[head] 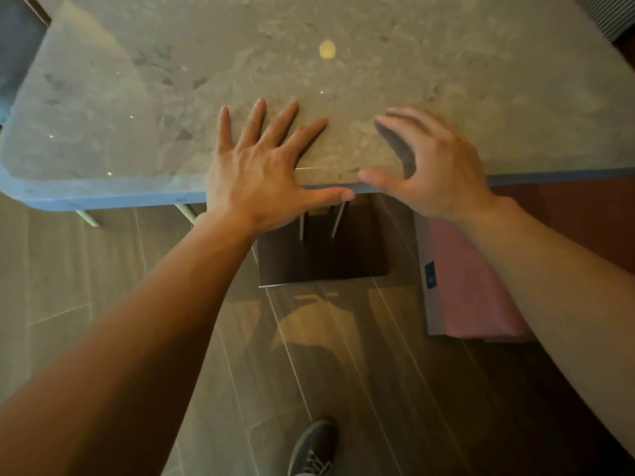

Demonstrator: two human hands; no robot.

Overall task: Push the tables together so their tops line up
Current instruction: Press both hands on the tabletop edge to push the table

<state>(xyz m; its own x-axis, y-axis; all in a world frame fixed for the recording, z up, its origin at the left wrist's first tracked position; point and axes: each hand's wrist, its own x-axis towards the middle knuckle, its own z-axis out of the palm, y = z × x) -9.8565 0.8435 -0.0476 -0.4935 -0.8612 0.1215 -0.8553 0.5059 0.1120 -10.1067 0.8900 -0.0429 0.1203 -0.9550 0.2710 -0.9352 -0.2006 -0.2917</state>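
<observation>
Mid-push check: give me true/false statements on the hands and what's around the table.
1. The left hand lies flat on the table top, fingers spread. True.
2. The right hand grips a table leg. False: it is over the top's near edge, fingers loosely curved, holding nothing.
3. A second table top shows alongside this one. False: only one top is in view.
4. A shoe shows on the floor. True.

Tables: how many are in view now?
1: the marbled table fills the upper frame, left hand flat on it, right hand at its near edge. Any second table is out of view.
</observation>
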